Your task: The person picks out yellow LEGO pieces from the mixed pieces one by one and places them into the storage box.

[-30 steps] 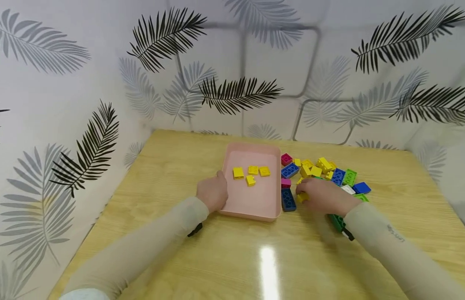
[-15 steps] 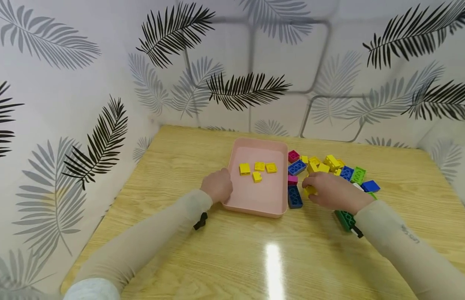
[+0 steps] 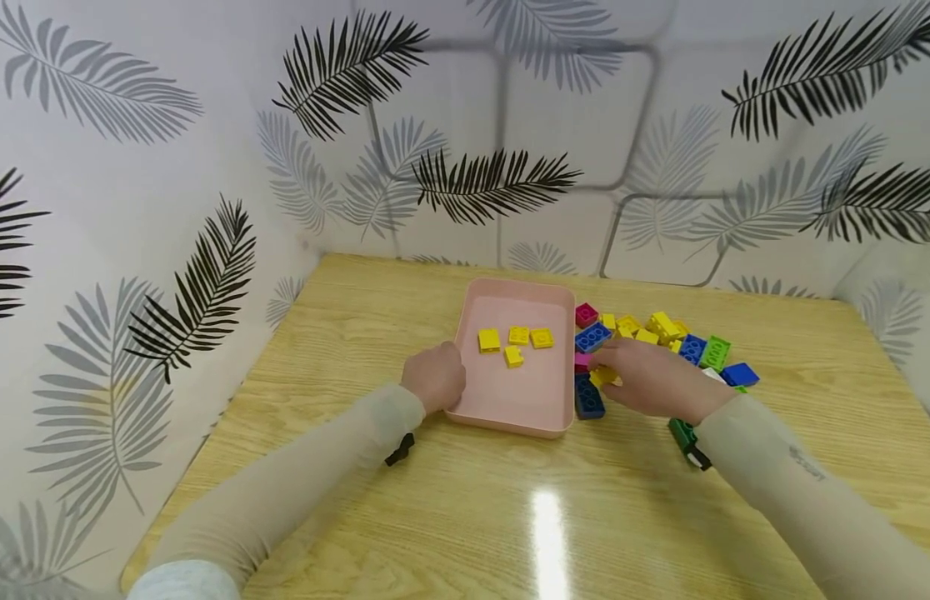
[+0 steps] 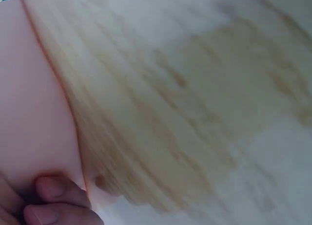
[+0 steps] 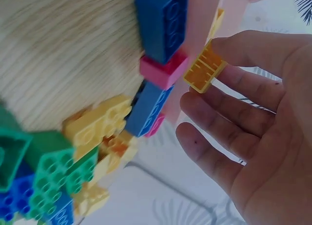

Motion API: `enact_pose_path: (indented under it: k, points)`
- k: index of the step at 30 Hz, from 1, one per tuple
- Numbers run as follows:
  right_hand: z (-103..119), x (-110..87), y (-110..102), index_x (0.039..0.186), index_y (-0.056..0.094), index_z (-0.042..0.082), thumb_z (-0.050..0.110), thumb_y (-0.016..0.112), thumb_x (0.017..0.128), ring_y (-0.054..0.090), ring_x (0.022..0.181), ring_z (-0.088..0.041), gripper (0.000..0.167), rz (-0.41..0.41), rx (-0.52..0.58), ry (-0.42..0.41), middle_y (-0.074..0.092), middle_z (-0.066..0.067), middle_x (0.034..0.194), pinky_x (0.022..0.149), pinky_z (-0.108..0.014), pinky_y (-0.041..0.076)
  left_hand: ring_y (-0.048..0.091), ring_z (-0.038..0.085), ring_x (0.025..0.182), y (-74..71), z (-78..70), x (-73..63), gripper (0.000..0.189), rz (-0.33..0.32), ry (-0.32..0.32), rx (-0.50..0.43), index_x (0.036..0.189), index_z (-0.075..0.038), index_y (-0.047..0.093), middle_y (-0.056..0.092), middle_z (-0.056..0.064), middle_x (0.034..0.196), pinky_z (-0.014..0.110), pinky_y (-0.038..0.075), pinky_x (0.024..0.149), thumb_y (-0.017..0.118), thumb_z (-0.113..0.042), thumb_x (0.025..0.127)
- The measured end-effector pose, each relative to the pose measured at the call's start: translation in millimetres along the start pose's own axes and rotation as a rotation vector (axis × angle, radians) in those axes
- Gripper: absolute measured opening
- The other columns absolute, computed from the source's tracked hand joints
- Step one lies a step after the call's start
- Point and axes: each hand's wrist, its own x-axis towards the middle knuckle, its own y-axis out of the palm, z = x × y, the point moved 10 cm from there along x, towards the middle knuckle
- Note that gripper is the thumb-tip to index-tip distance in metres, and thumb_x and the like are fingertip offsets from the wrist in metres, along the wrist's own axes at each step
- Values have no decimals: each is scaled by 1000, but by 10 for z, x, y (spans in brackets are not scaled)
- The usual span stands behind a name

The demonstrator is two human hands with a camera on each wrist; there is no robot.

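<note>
My left hand [image 3: 435, 377] grips the left wall of a shallow pink tray [image 3: 513, 408]. In the left wrist view its curled fingers [image 4: 61, 214] lie at the tray's wall. Several yellow bricks [image 3: 489, 340] lie inside the tray. Just right of the tray, my right hand [image 3: 656, 379] pinches a yellow toy brick [image 3: 603, 377]. The right wrist view shows that yellow brick [image 5: 204, 69] with its hollow underside visible, held by thumb and fingertips near the tray's pink wall. The other fingers of the right hand are loosely bent.
Right of the tray lies a loose pile of bricks, among them blue [image 3: 592, 337], dark blue [image 3: 588, 398], magenta [image 3: 586, 314], yellow [image 3: 663, 327], lime green [image 3: 716, 352] and dark green [image 3: 682, 432]. All stand on a wooden table [image 3: 465, 508] against a leaf-patterned backdrop [image 3: 555, 125].
My right hand has lifted slightly and shifted left toward the tray with the yellow brick. The left hand stays on the tray's wall. The head view shifted a little earlier.
</note>
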Motion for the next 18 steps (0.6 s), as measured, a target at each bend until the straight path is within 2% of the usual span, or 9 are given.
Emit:
enact_pose_path:
  k: [8, 18]
  points:
    - [278, 230, -61, 121, 71, 11, 16, 75, 90, 63, 101, -20, 32, -25, 41, -77, 67, -5, 120, 92, -41, 55, 56, 14, 56, 5, -31, -16, 27, -23, 13, 55, 108, 0, 57, 58, 3, 69, 32, 51, 50, 46, -25, 105]
    - [691, 610, -120, 123, 70, 10, 9, 72, 92, 64, 108, -21, 31, -10, 71, -186, 66, -4, 120, 94, -39, 55, 57, 14, 55, 15, -28, -2, 26, -37, 24, 59, 104, -2, 56, 58, 3, 69, 33, 51, 50, 45, -25, 105]
